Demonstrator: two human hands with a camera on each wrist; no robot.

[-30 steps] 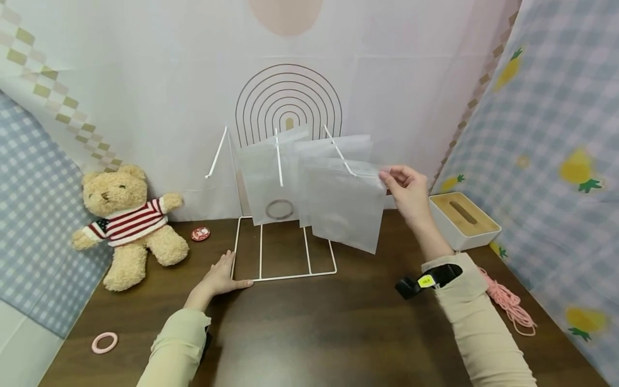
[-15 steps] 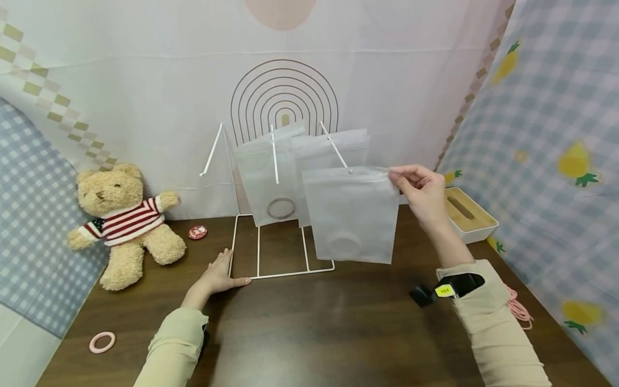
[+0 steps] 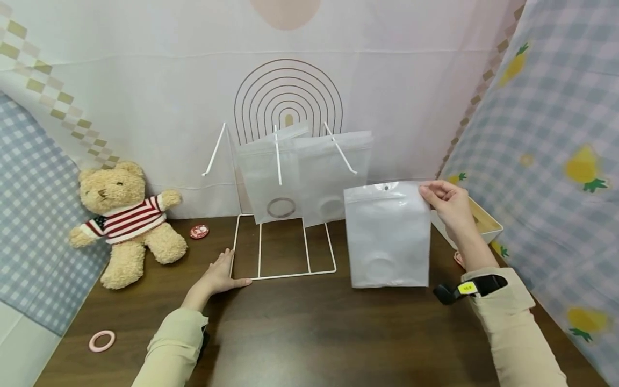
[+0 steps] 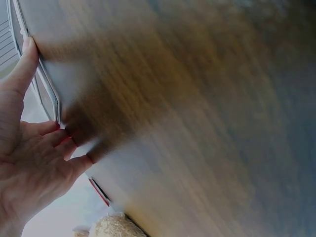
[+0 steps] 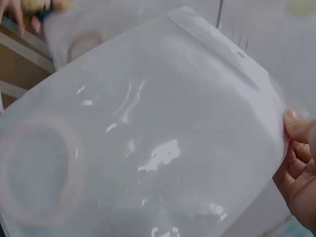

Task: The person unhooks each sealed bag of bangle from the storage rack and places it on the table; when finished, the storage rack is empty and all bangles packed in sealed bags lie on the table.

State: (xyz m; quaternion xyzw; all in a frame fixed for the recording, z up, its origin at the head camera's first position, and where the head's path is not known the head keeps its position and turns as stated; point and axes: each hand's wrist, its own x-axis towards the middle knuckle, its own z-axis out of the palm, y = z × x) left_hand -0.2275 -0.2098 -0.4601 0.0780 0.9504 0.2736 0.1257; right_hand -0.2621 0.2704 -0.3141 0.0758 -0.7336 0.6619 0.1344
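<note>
My right hand pinches the top right corner of a frosted zip bag between thumb and fingers. A small hang hole shows in the bag's top strip, and a pale pinkish ring shows through its lower part in the right wrist view. This bag hangs right of a white wire display rack, apart from its hooks. Two more frosted bags hang there: one with a dark ring, another behind the right hook. My left hand rests at the rack's front left corner, thumb along the wire.
A teddy bear in a striped sweater sits at the left, near a round red badge. A pink ring lies at the front left. Behind my right hand stands a white tissue box with a wooden lid, and pink cord is mostly hidden.
My right hand has drawn the front bag off the right hook, moving it right, down and towards me. My left hand has stayed on the rack's corner.
</note>
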